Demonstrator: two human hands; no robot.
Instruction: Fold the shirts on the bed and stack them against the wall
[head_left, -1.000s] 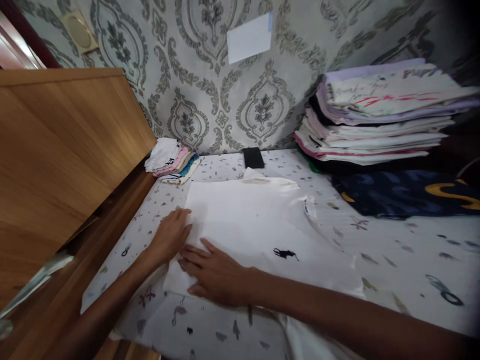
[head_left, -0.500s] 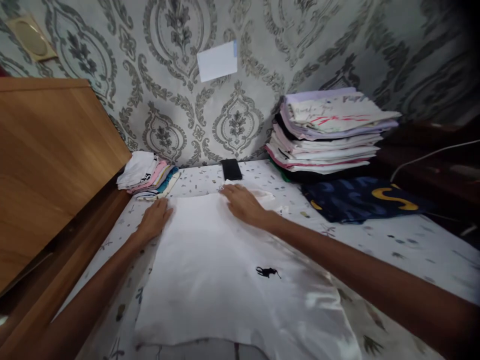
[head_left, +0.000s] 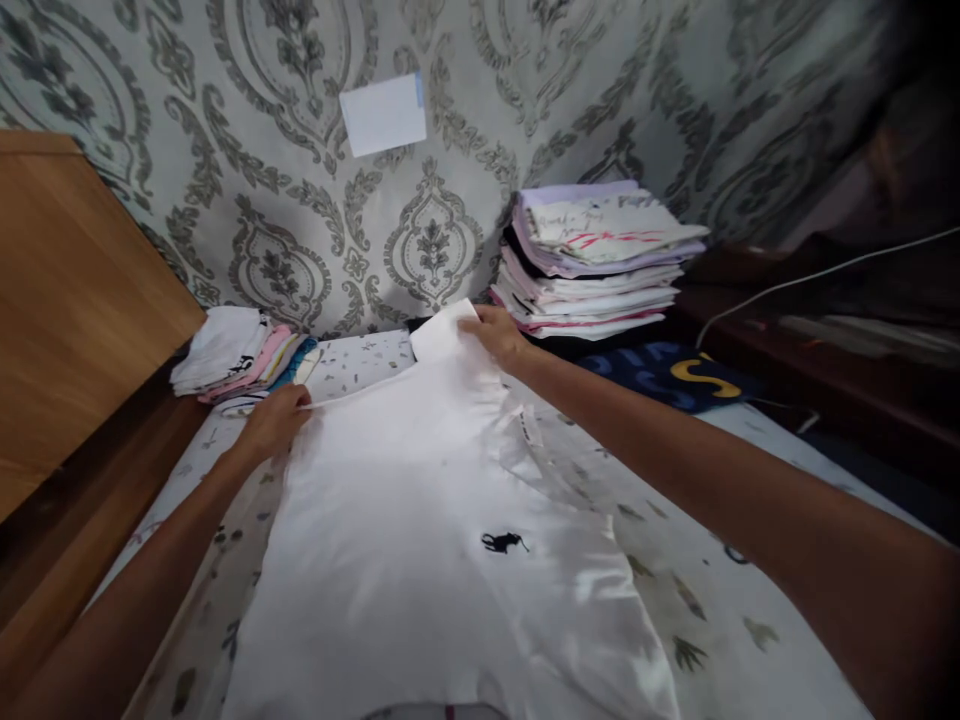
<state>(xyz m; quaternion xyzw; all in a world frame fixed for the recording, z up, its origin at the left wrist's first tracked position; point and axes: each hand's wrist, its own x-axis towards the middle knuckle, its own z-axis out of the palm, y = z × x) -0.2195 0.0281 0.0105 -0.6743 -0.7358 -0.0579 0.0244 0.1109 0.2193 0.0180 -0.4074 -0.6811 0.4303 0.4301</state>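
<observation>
A white shirt (head_left: 390, 500) with a small black emblem lies spread over the patterned bedsheet, its far edge lifted. My left hand (head_left: 277, 420) pinches the shirt's far left corner. At the far right corner, my right hand (head_left: 493, 335) grips the fabric between thumb and fingers, and a flap of cloth stands up beside it. The shirt's near edge runs to the bottom of the view.
A small pile of folded clothes (head_left: 232, 355) sits at the back left, beside a wooden panel (head_left: 90, 300). At the back right stand a tall folded stack (head_left: 600, 270) and a navy cloth (head_left: 675, 375). A white cable (head_left: 810, 275) crosses the right side.
Both hands have closed on the shirt's far edge. The right hand has risen, lifting its corner, which now covers most of the black object behind. The view has shifted right.
</observation>
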